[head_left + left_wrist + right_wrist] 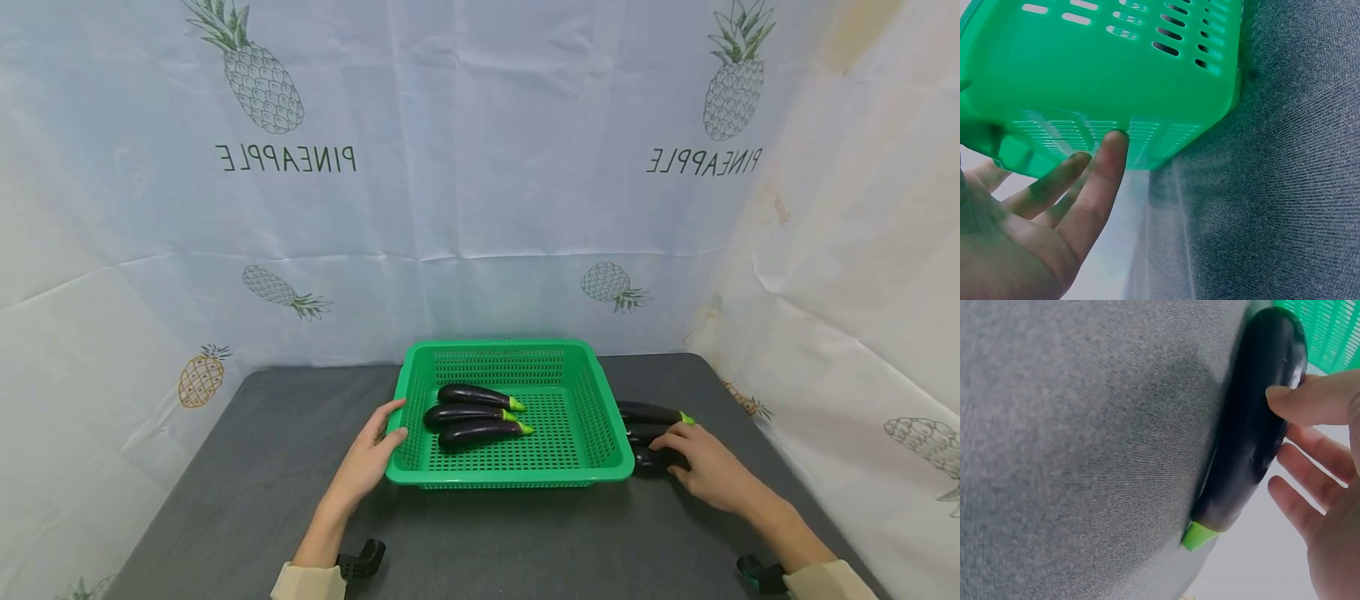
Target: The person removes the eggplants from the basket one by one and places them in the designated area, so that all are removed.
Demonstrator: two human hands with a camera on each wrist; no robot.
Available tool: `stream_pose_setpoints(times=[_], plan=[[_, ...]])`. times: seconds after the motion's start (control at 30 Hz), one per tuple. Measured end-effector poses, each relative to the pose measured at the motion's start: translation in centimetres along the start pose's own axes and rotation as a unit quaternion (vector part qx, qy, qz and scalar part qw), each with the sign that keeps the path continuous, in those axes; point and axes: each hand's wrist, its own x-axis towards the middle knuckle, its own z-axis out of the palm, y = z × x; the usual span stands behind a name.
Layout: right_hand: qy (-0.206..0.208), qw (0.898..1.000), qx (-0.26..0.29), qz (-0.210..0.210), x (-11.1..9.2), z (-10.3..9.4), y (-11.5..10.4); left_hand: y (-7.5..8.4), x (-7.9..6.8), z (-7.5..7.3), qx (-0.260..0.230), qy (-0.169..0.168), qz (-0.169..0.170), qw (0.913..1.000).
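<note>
A green plastic basket [510, 477] stands on the dark table, with three eggplants [472, 393] lying side by side inside it. My left hand [365, 458] is at its left rim, and in the left wrist view the extended fingers [1100, 187] touch the outer wall. Right of the basket lie more eggplants [651, 412], partly hidden by its wall and by my right hand [708, 467]. That hand pinches the nearest eggplant [1254, 425], thumb on one side and fingers on the other. Its green stem end points away from the basket.
The grey cloth-covered table [540, 542] spreads out in front of the basket and to its left. A white curtain [510, 208] printed with pineapples hangs behind and along the sides. Each wrist wears a black strap mount [363, 560].
</note>
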Motion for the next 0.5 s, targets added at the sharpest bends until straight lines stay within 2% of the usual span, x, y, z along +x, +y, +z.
stream_pose_setpoints(times=[0.17,0.37,0.5], plan=[[0.024,1.000,-0.014,-0.008,-0.01,0.18,0.07,-0.04,0.05,0.12,-0.002,0.001,0.001,1.0000],[0.002,0.997,0.057,0.049,0.02,-0.14,0.07,-0.09,-0.01,0.13,0.000,0.000,0.005,1.0000],[0.000,0.995,0.079,0.060,0.21,-0.61,-0.14,-0.08,0.00,0.08,0.001,0.001,0.004,1.0000]])
